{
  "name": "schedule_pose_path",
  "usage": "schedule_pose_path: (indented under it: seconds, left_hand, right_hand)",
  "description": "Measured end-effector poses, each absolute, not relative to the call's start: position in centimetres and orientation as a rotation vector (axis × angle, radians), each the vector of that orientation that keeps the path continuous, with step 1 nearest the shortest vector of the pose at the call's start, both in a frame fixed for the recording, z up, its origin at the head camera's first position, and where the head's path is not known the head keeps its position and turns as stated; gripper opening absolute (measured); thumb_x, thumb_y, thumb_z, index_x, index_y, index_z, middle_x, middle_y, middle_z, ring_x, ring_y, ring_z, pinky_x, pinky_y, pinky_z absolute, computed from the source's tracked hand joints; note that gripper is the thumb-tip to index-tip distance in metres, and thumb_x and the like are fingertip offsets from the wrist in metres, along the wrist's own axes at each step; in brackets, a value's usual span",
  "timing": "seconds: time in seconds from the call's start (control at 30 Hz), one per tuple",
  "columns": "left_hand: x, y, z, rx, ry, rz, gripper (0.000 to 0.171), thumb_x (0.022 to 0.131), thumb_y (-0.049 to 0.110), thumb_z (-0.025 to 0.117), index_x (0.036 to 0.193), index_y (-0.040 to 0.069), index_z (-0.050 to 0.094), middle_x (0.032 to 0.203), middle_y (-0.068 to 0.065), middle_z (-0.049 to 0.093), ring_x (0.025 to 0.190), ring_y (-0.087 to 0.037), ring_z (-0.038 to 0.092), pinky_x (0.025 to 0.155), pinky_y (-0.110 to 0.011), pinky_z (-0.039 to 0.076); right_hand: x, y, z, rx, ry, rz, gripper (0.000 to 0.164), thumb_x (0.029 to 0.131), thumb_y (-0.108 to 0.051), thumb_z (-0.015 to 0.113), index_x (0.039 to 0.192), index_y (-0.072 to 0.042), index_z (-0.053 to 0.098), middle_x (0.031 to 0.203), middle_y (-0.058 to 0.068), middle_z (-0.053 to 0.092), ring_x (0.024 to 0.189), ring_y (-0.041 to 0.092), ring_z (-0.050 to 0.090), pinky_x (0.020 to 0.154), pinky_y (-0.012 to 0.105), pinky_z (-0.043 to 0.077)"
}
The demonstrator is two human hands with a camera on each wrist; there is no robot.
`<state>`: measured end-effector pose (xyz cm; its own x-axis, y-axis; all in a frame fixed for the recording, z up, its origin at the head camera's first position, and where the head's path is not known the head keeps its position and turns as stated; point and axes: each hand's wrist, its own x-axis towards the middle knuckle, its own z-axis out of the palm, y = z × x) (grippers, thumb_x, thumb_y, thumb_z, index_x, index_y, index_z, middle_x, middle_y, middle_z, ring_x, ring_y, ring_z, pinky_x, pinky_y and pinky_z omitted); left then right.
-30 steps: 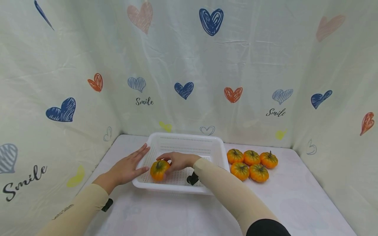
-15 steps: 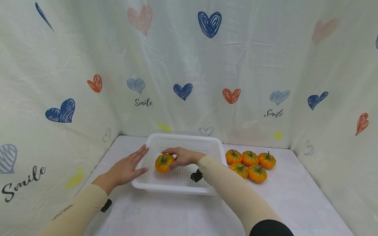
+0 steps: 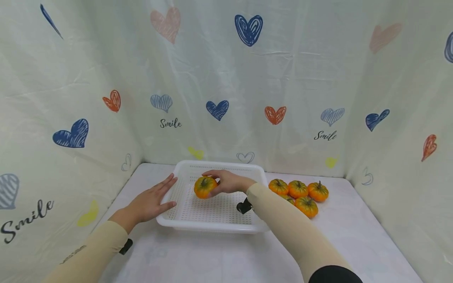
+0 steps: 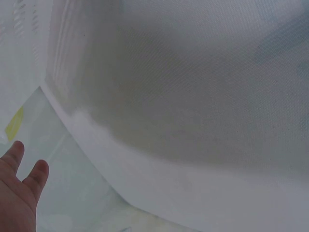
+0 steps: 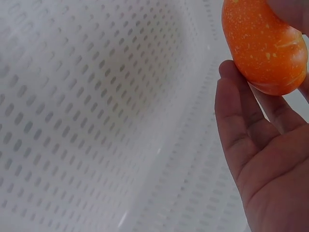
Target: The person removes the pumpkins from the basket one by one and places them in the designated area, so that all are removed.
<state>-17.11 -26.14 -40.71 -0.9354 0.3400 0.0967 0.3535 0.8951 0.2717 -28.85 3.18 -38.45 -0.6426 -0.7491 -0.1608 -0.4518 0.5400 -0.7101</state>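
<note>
In the head view my right hand [image 3: 228, 182] grips a small orange pumpkin [image 3: 205, 187] with green streaks on top, above the white perforated basket [image 3: 212, 226]. The right wrist view has the pumpkin [image 5: 268, 48] between thumb and fingers, its speckled orange side toward the camera. My left hand [image 3: 150, 202] rests with fingers straight against the basket's left rim. Only part of that left hand [image 4: 21, 188] shows in the left wrist view, two fingertips raised.
To the right of the basket, several more small pumpkins [image 3: 297, 189] sit close together on the white-covered table [image 3: 177, 259]; my right sleeve [image 3: 286, 228] partly covers one. A curtain [image 3: 226, 70] with printed hearts hangs behind and at both sides.
My right hand has carried the pumpkin from the basket's left part rightward and toward the back. The left hand stays at the rim. The head view has shifted slightly.
</note>
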Motion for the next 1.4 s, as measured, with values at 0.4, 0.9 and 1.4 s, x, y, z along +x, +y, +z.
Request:
schedule_pose_path:
  seconds: [0.4,0.9,1.4]
  left_hand:
    - [-17.2,-26.2,-40.8,-0.567,-2.989,-0.442,0.078,0.097,0.048,0.057,0.157,0.008,0.028,0.164,-0.012,0.02,0.142,-0.04,0.033,0.106,-0.062,0.037]
    - [-17.1,-26.3,-40.8,-0.578,-2.977,-0.423,0.078,0.097,0.049,0.056,0.157,0.007,0.028,0.164,-0.013,0.02,0.142,-0.039,0.033,0.107,-0.06,0.037]
    - [-17.1,-26.2,-40.9,-0.569,-2.983,-0.415,0.08,0.097,0.05,0.056,0.157,0.007,0.027,0.164,-0.012,0.019,0.142,-0.039,0.033,0.106,-0.061,0.037]
  right_hand:
    - [-28.6,6.3,-37.0,-0.961,2.296,-0.985,0.074,0.083,-0.023,0.083,0.148,-0.025,0.047,0.141,0.007,0.051,0.107,0.02,0.06,0.088,0.028,0.054]
    - [-28.3,11.3,-34.6,-0.945,2.355,-1.089,0.077,0.085,-0.018,0.081,0.151,-0.016,0.043,0.14,0.007,0.052,0.11,0.026,0.06,0.087,0.032,0.056]
    - [-27.7,17.4,-33.7,-0.837,2.461,-1.149,0.079,0.086,-0.022,0.081,0.153,-0.023,0.039,0.147,0.009,0.047,0.114,0.031,0.059,0.089,0.037,0.056]
